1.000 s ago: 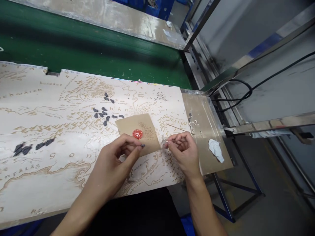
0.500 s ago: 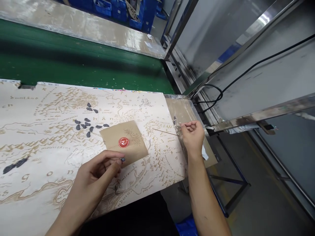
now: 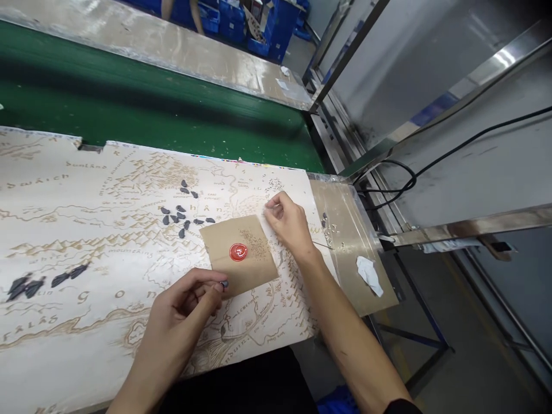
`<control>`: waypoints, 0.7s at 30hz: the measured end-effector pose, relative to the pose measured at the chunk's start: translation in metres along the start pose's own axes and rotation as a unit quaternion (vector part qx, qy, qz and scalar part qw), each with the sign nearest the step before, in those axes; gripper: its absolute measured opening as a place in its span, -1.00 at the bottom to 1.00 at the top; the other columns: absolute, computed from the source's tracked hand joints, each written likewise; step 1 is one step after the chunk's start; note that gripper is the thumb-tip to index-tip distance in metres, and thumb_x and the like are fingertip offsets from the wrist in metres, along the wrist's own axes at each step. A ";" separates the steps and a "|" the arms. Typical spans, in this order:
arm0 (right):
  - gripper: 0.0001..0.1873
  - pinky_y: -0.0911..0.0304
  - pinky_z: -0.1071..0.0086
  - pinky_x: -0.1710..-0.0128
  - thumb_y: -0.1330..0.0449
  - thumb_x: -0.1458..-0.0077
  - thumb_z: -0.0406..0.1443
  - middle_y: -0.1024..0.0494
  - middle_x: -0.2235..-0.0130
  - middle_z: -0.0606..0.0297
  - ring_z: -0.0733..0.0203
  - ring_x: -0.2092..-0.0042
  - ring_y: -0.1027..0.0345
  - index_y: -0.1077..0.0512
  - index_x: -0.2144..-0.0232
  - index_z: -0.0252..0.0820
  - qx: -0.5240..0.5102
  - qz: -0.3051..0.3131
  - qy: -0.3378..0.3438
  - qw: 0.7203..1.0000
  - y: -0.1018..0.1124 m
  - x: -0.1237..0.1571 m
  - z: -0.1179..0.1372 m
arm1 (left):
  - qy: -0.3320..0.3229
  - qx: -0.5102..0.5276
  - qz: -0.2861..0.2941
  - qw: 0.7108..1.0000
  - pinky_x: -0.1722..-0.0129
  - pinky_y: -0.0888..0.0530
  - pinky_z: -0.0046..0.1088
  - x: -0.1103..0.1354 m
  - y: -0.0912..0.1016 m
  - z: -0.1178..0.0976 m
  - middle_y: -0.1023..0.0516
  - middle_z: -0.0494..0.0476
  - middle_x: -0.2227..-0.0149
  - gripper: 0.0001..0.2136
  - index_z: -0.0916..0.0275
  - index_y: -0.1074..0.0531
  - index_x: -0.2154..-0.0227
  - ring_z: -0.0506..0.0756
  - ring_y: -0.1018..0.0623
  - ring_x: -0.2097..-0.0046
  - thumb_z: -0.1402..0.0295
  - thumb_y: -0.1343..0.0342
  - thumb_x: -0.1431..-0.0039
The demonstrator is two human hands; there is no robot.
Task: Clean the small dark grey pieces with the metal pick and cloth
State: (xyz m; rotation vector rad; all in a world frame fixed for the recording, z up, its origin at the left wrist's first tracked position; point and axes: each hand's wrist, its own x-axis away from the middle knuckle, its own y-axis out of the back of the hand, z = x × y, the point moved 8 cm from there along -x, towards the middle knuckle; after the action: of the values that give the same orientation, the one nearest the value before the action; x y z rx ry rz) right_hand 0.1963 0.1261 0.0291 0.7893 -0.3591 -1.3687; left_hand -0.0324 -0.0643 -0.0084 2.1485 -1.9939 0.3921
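Note:
A small brown paper envelope point(image 3: 254, 267) with a red wax seal point(image 3: 238, 252) lies on a large printed map sheet point(image 3: 86, 230). My left hand point(image 3: 190, 302) is closed, pinching a small dark grey piece point(image 3: 224, 283) at the envelope's near edge. My right hand point(image 3: 288, 221) rests at the envelope's far right corner, fingers curled in a pinch; what they hold, if anything, is too small to see. A thin stick point(image 3: 321, 245) lies just right of that hand.
Several dark grey pieces point(image 3: 183, 215) lie scattered left of the envelope, more at the far left point(image 3: 38, 282). A crumpled white scrap point(image 3: 368, 273) sits on the bench end. A green conveyor belt point(image 3: 150, 109) runs behind. Black cables point(image 3: 401, 178) hang to the right.
My right hand has moved left from the bench end to the envelope's far right corner. My left hand keeps its pinch at the envelope's near edge.

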 end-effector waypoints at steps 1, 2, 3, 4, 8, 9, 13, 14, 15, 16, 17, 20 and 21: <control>-0.86 -0.27 0.22 0.19 -0.28 -0.24 -0.37 -0.63 0.23 0.34 0.13 0.30 -0.43 -0.43 0.22 -0.01 0.007 0.006 0.004 1.000 -0.002 -0.002 0.001 | 0.000 0.004 -0.002 1.000 0.34 -0.51 -0.46 0.000 0.000 0.000 -0.58 0.06 0.40 -0.73 0.12 -0.72 0.11 0.10 -0.57 0.32 0.03 -0.36 -0.43; -0.86 -0.25 0.22 0.20 -0.27 -0.24 -0.38 -0.61 0.25 0.34 0.13 0.30 -0.43 -0.42 0.22 -0.01 0.012 0.013 0.007 1.000 -0.004 -0.004 0.001 | 0.000 0.007 -0.004 1.000 0.34 -0.51 -0.45 0.001 0.000 -0.001 -0.57 0.07 0.40 -0.74 0.12 -0.72 0.12 0.10 -0.56 0.33 0.04 -0.36 -0.42; -0.86 -0.23 0.22 0.21 -0.26 -0.24 -0.38 -0.59 0.28 0.35 0.12 0.31 -0.42 -0.42 0.23 -0.01 0.017 0.020 0.010 1.000 -0.005 -0.005 0.002 | 0.001 0.010 -0.003 1.000 0.34 -0.51 -0.45 0.001 -0.001 -0.001 -0.57 0.07 0.39 -0.74 0.13 -0.72 0.13 0.10 -0.55 0.33 0.05 -0.36 -0.41; -0.86 -0.21 0.22 0.22 -0.25 -0.24 -0.39 -0.57 0.31 0.36 0.12 0.32 -0.41 -0.42 0.24 -0.01 0.022 0.027 0.011 0.999 -0.006 -0.006 0.002 | 0.001 0.013 -0.002 1.000 0.35 -0.50 -0.44 0.001 -0.002 -0.002 -0.57 0.07 0.40 -0.74 0.13 -0.73 0.14 0.10 -0.54 0.34 0.05 -0.37 -0.40; -0.84 -0.15 0.23 0.24 -0.19 -0.22 -0.43 -0.49 0.40 0.39 0.12 0.34 -0.37 -0.39 0.28 -0.02 0.033 0.048 0.015 0.998 -0.008 -0.009 0.003 | 0.013 0.032 -0.010 0.999 0.37 -0.41 -0.45 0.003 -0.010 -0.005 -0.54 0.06 0.42 -0.74 0.13 -0.73 0.15 0.08 -0.48 0.35 0.05 -0.36 -0.39; -0.83 -0.14 0.23 0.24 -0.19 -0.21 -0.44 -0.47 0.41 0.40 0.12 0.34 -0.35 -0.38 0.28 -0.02 0.032 0.050 0.015 0.998 -0.008 -0.010 0.003 | 0.018 0.037 -0.013 0.999 0.36 -0.39 -0.46 0.003 -0.013 -0.006 -0.53 0.05 0.42 -0.75 0.13 -0.72 0.15 0.07 -0.46 0.35 0.06 -0.35 -0.40; -0.81 -0.12 0.25 0.27 -0.23 -0.12 -0.44 -0.40 0.45 0.45 0.16 0.38 -0.27 -0.36 0.30 -0.02 0.004 0.046 0.006 0.999 -0.007 -0.010 0.004 | -0.004 0.055 0.023 0.998 0.39 -0.35 -0.47 0.003 -0.029 -0.016 -0.50 0.03 0.43 -0.77 0.16 -0.71 0.18 0.04 -0.42 0.38 0.11 -0.38 -0.35; -0.81 -0.13 0.26 0.28 -0.24 -0.11 -0.42 -0.40 0.45 0.46 0.17 0.38 -0.27 -0.36 0.30 -0.02 -0.012 0.040 0.000 0.999 -0.006 -0.008 0.004 | -0.012 0.060 0.027 0.998 0.39 -0.36 -0.47 0.002 -0.032 -0.018 -0.50 0.02 0.43 -0.79 0.17 -0.70 0.18 0.04 -0.42 0.38 0.13 -0.38 -0.35; -0.82 -0.16 0.27 0.29 -0.25 -0.12 -0.40 -0.43 0.42 0.44 0.18 0.38 -0.27 -0.35 0.29 -0.02 -0.029 0.031 -0.006 0.999 -0.004 -0.004 0.005 | -0.016 0.066 0.028 0.997 0.38 -0.38 -0.47 0.002 -0.034 -0.019 -0.51 0.02 0.43 -0.80 0.16 -0.70 0.17 0.04 -0.43 0.37 0.14 -0.38 -0.36; -0.83 -0.21 0.28 0.30 -0.25 -0.14 -0.37 -0.48 0.38 0.42 0.19 0.37 -0.28 -0.34 0.28 -0.01 -0.044 0.021 -0.012 0.999 -0.002 0.002 0.007 | -0.016 0.073 0.028 0.997 0.36 -0.39 -0.47 0.001 -0.036 -0.019 -0.53 0.02 0.41 -0.81 0.16 -0.70 0.14 0.04 -0.45 0.36 0.16 -0.37 -0.37; -0.83 -0.25 0.29 0.30 -0.26 -0.17 -0.33 -0.53 0.32 0.38 0.20 0.36 -0.30 -0.32 0.27 -0.01 -0.067 0.010 -0.020 0.997 0.000 0.009 0.011 | -0.012 0.081 0.027 0.996 0.35 -0.41 -0.48 0.001 -0.038 -0.019 -0.55 0.02 0.39 -0.82 0.15 -0.69 0.12 0.03 -0.46 0.35 0.17 -0.36 -0.40; -0.69 -0.29 0.34 0.37 -0.38 -0.20 -0.24 -0.61 0.23 0.32 0.26 0.39 -0.29 -0.26 0.26 0.00 -0.228 -0.012 -0.068 0.971 0.005 0.042 0.023 | -0.009 0.112 0.027 0.993 0.33 -0.44 -0.48 -0.002 -0.046 -0.021 -0.57 0.01 0.37 -0.83 0.14 -0.68 0.05 0.02 -0.48 0.35 0.21 -0.34 -0.43; -0.63 -0.26 0.37 0.41 -0.44 -0.17 -0.24 -0.61 0.24 0.35 0.30 0.43 -0.24 -0.25 0.27 0.00 -0.305 -0.009 -0.092 0.948 0.003 0.055 0.028 | -0.008 0.121 0.026 0.992 0.35 -0.45 -0.48 -0.003 -0.048 -0.023 -0.57 0.01 0.37 -0.83 0.14 -0.68 0.04 0.02 -0.49 0.35 0.22 -0.35 -0.43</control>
State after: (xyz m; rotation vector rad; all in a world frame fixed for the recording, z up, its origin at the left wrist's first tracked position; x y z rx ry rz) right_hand 0.1915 0.0658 0.0392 0.1523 -0.0575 -1.4651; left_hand 0.0137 -0.0507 0.0143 2.2467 -2.1116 0.6578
